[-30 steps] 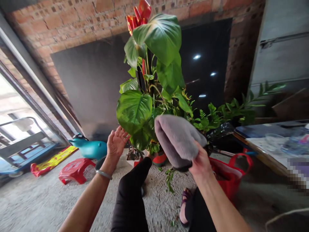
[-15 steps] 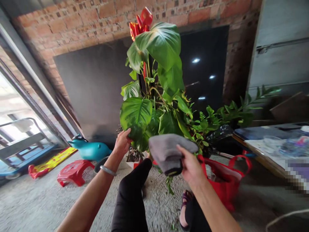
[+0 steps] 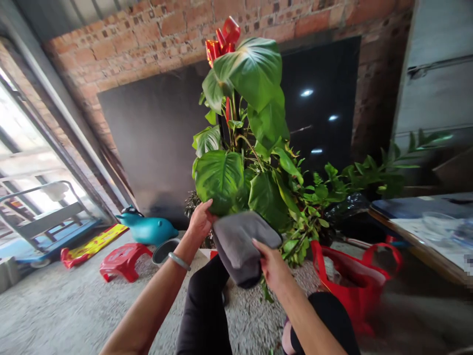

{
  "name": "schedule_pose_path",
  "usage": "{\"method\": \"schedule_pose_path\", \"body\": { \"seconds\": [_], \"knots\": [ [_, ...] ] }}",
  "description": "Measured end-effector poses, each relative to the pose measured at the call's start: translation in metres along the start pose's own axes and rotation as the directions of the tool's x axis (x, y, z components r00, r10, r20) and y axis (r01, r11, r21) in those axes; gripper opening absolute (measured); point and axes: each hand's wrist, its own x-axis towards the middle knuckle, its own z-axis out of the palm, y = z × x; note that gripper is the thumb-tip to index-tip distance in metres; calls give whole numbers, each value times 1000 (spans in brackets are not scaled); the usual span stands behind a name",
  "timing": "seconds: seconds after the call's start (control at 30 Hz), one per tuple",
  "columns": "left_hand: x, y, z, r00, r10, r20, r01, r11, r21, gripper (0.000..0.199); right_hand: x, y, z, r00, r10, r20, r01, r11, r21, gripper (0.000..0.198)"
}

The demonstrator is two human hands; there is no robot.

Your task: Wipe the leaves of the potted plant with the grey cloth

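Note:
A tall potted plant with broad green leaves [image 3: 254, 74] stands in front of me, topped by a red shiny ribbon bow [image 3: 223, 40]. My left hand [image 3: 201, 221], with a bangle on its wrist, is closed on the lower edge of a large leaf [image 3: 219, 180], thumb on top and the other fingers partly hidden. In my right hand [image 3: 271, 264] is a grey cloth [image 3: 244, 241], folded and dark at its lower edge. The cloth lies just below that leaf and covers part of the plant's base; whether it touches the leaf I cannot tell.
To the right stand a red bag [image 3: 351, 286], smaller leafy plants [image 3: 325, 182] and a table [image 3: 417, 231]. On the left are a red stool [image 3: 125, 259], a grey bucket [image 3: 164, 251], a teal animal toy [image 3: 150, 229] and a platform trolley [image 3: 48, 222]. Dark panels [image 3: 155, 133] lean on the brick wall.
The cloth has moved left and slightly down with my right hand, closer to my left hand. My left hand stays at the leaf's edge. The view has shifted slightly.

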Motion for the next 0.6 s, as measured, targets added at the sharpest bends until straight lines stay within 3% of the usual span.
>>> {"method": "schedule_pose_path", "body": {
  "seconds": [0.1,0.2,0.3,0.37,0.43,0.5,0.6],
  "knots": [
    [-1,5,0,997,54,-59,-56,998,-34,15,-13,22,-58,976,-98,-194,75,990,-123,50],
    [-3,4,2,996,27,-82,-28,999,-20,11,-25,8,-73,955,-118,-271,85,987,-133,61],
    [-5,0,3,996,6,-90,-8,1000,-22,8,-34,-36,-42,933,-267,-241,255,964,-80,63],
    [-6,-4,6,996,-8,-88,7,1000,-13,4,-30,-72,-3,876,-447,-182,451,892,-21,58],
    [-7,-8,11,997,-28,-72,29,1000,9,2,-14,-100,40,834,-543,-96,548,835,42,46],
    [-8,-11,17,998,-39,-47,41,999,33,5,10,-109,71,831,-551,-77,556,824,110,37],
    [-9,-9,22,999,-19,-36,21,997,68,13,40,-77,73,940,-327,-94,338,931,141,22]
  ]
}}
